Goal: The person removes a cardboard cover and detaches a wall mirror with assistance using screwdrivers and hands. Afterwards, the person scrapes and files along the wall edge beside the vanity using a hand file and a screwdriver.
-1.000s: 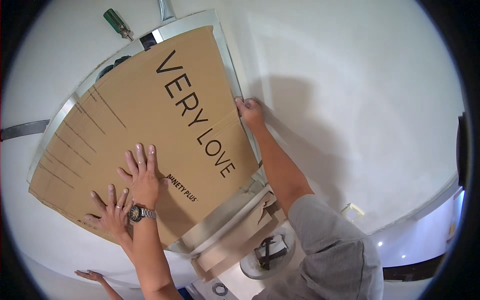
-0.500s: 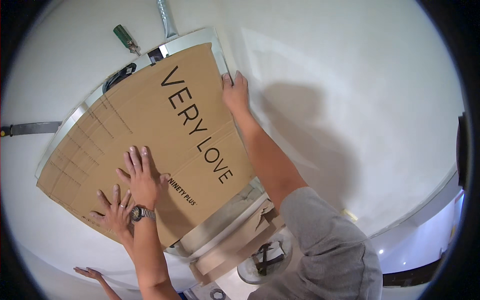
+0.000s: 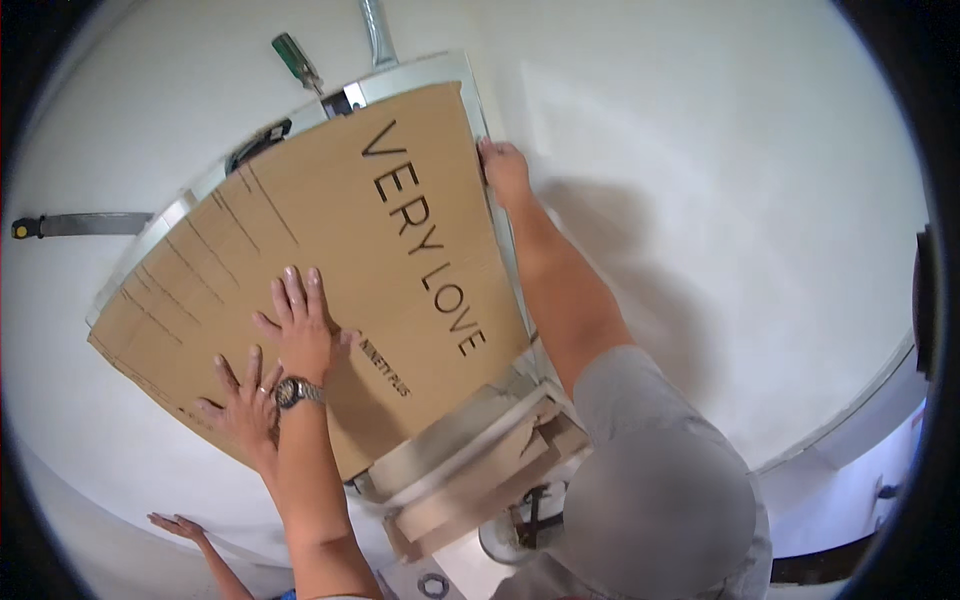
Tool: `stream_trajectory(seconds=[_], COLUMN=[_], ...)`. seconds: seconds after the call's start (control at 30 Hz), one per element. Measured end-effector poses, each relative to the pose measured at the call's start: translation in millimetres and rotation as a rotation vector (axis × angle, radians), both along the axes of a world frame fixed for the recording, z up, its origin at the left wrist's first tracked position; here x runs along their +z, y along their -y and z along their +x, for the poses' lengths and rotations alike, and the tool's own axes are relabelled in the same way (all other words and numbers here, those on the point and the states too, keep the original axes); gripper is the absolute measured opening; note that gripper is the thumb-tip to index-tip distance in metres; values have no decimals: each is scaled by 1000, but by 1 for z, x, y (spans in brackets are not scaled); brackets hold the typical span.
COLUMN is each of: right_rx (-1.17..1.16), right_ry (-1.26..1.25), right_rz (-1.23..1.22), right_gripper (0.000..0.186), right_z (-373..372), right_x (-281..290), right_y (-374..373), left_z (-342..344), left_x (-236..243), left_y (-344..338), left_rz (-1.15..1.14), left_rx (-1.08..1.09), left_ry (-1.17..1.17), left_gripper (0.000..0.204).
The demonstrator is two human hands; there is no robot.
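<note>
A large sheet of brown cardboard [image 3: 310,200] with black lettering lies over a flat panel [image 3: 430,72], whose pale, shiny rim shows along the top and right. My left hand [image 3: 303,335], a metal watch on its wrist, rests on the cardboard with fingers spread. At the panel's upper right edge, my right hand [image 3: 506,172] is closed round the rim; some fingertips are hidden. Another person's hand [image 3: 243,410], wearing a ring, presses flat on the cardboard beside my left wrist.
Along the far rim stand a green-handled screwdriver [image 3: 292,55], a silvery tool [image 3: 378,35] and a dark object [image 3: 255,147]. A long blade [image 3: 95,224] meets the left rim. Nearer are torn cardboard [image 3: 470,500], a dark tool [image 3: 532,520] and another person's hand [image 3: 178,525].
The view has shifted, so the panel and hands sit farther right in the picture. My right fingers are more curled at the rim. My left hand stays flat on the cardboard.
</note>
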State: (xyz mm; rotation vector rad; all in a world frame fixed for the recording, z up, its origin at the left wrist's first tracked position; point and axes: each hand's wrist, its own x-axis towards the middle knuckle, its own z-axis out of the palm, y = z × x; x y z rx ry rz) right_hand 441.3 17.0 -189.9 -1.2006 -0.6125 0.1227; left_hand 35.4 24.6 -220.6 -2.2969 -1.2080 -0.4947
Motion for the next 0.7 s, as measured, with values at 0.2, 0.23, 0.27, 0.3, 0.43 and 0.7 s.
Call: stream_trajectory(seconds=[0.2,0.23,0.27,0.3,0.43,0.7], right_rx=[-58,-19,-8,1,-130,43], right_ry=[62,45,42,57,139,125], right_rz=[38,30,15,-12,-5,-14], right_gripper=[40,40,40,41,41,40], right_z=[18,19,12,4,41,29], right_x=[-3,-1,-9,-19,-20,-24], right_y=[-4,-4,-4,-3,-5,-3], left_z=[13,11,9,3,22,12], left_x=[7,11,11,1,13,3], left_y=[4,3,4,8,-5,2], left_rz=[-2,33,68,55,77,61], left_rx=[69,50,33,44,40,54], left_ry=[-55,-14,28,25,-22,-45], left_gripper=[121,120,120,120,120,117])
